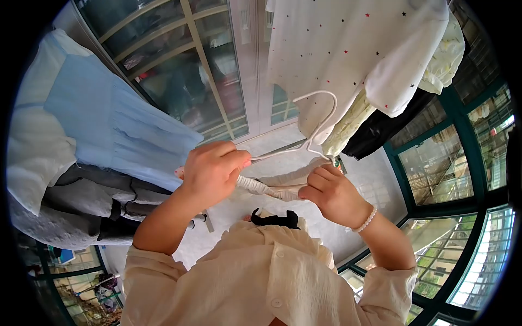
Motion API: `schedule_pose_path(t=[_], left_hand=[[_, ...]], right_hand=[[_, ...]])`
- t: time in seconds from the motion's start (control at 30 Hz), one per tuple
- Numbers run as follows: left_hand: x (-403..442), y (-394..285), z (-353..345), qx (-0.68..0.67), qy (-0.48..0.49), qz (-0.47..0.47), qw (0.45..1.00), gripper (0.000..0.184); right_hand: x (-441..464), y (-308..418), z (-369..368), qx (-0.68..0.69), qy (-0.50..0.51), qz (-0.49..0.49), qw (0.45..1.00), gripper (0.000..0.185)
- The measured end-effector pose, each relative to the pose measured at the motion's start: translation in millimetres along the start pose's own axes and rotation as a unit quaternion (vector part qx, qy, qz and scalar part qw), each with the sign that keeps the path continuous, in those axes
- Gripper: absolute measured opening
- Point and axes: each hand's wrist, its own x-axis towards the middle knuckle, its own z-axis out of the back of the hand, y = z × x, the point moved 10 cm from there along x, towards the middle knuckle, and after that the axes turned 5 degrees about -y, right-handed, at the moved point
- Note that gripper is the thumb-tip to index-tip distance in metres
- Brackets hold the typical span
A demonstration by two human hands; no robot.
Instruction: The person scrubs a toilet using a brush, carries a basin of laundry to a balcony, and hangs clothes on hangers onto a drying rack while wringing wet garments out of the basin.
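My left hand (pixel 213 167) is closed around one arm of a white clothes hanger (pixel 332 104), whose hook points up and away from me. On the other side, my right hand (pixel 334 195), with a beaded bracelet at the wrist, is closed on the far end of the hanger and the edge of a pale garment. The garment has a gathered, elastic-looking band (pixel 254 185) stretched between both hands, just below the hanger. Small orange-patterned bits of cloth show beside each hand. My fingers hide where the band meets the hanger ends.
A light blue dress (pixel 117 117) and grey clothes (pixel 81 209) hang at left. A white star-print top (pixel 348 51), a yellowish garment (pixel 350 122) and a black one (pixel 380 127) hang at right. Glass doors (pixel 190 70) stand ahead, and green-framed windows (pixel 437 163) line the right.
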Motion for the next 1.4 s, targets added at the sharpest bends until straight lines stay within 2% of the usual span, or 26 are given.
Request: schedule_pose_path(t=[0.07,0.1,0.2,0.27,0.3,0.4,0.53,0.57,0.67,0.7,0.8,0.83,0.9,1.0,1.07,1.1,1.2,1.23,1.27,1.3,1.4], left_hand=[[-2.4,5.6,3.0,0.015,-0.002,0.005,1.000,0.010],[-4.2,7.0,4.2,0.020,0.002,0.003,1.000,0.011],[-9.0,12.2,11.8,0.027,0.007,-0.006,1.000,0.012],[-11.7,14.0,17.8,0.020,0.004,-0.010,1.000,0.013],[-13.0,12.1,19.5,0.012,0.007,-0.014,1.000,0.013],[-12.7,6.5,25.4,0.001,0.000,-0.026,1.000,0.014],[-15.2,19.8,38.2,0.012,-0.057,-0.001,0.998,0.013],[-16.9,26.1,43.6,0.011,-0.078,0.013,0.997,0.013],[-19.4,35.0,60.5,-0.020,-0.097,0.056,0.993,0.013],[-20.6,36.7,64.2,-0.034,-0.103,0.066,0.992,0.012],[-19.8,38.8,74.5,-0.039,-0.103,0.081,0.991,0.011],[-19.1,38.7,77.5,-0.041,-0.099,0.074,0.992,0.008],[-16.0,40.3,87.0,-0.041,-0.098,0.054,0.993,0.008],[-15.5,51.3,109.2,-0.057,-0.127,0.087,0.986,0.008],[-14.0,57.9,125.9,-0.059,-0.157,0.098,0.981,0.006],[-13.3,59.9,132.7,-0.063,-0.172,0.100,0.978,0.005],[-8.9,63.7,139.7,-0.091,-0.178,0.095,0.975,0.005],[-7.1,63.8,139.4,-0.104,-0.173,0.092,0.975,0.005],[-4.0,63.5,141.0,-0.113,-0.183,0.094,0.972,0.005],[1.3,61.7,141.8,-0.123,-0.192,0.096,0.969,0.005],[17.3,67.6,146.9,-0.101,-0.197,0.079,0.972,0.007]], right_hand=[[-6.3,0.7,2.8,0.070,0.027,0.017,0.997,0.016],[-10.6,-1.8,1.0,0.029,0.071,0.006,0.997,0.017],[-5.9,-23.5,34.1,-0.127,0.074,-0.078,0.986,0.021],[-11.1,-53.8,63.5,-0.224,0.029,-0.155,0.962,0.025],[-21.4,-75.4,68.2,-0.236,0.050,-0.222,0.945,0.028],[-11.5,-59.0,80.8,-0.229,0.008,-0.172,0.958,0.028],[0.7,-30.8,68.9,-0.094,0.034,-0.095,0.990,0.030],[6.5,-24.1,76.8,-0.077,0.029,-0.085,0.993,0.038],[-4.5,-45.6,96.4,0.006,-0.103,-0.134,0.986,0.052],[-13.4,-59.5,90.7,-0.017,-0.090,-0.149,0.985,0.060],[-23.1,-79.6,65.3,0.007,-0.088,-0.189,0.978,0.061],[-18.1,-77.0,56.8,0.030,-0.082,-0.170,0.982,0.059],[-8.2,-72.1,46.5,0.045,-0.072,-0.160,0.984,0.047],[-9.0,-77.8,36.2,0.066,-0.096,-0.144,0.983,0.028],[-18.8,-95.4,38.7,0.083,-0.116,-0.202,0.969,0.024],[-26.7,-108.6,34.3,0.110,-0.071,-0.262,0.956,0.030],[-9.0,-92.0,77.6,0.078,-0.172,-0.182,0.965,0.040],[-1.2,-80.0,99.4,0.066,-0.237,-0.165,0.955,0.048],[11.4,-66.0,116.2,0.037,-0.237,-0.142,0.960,0.054],[19.9,-54.3,125.4,0.015,-0.248,-0.126,0.960,0.047],[27.4,-56.5,135.8,0.015,-0.216,-0.161,0.963,0.029]])
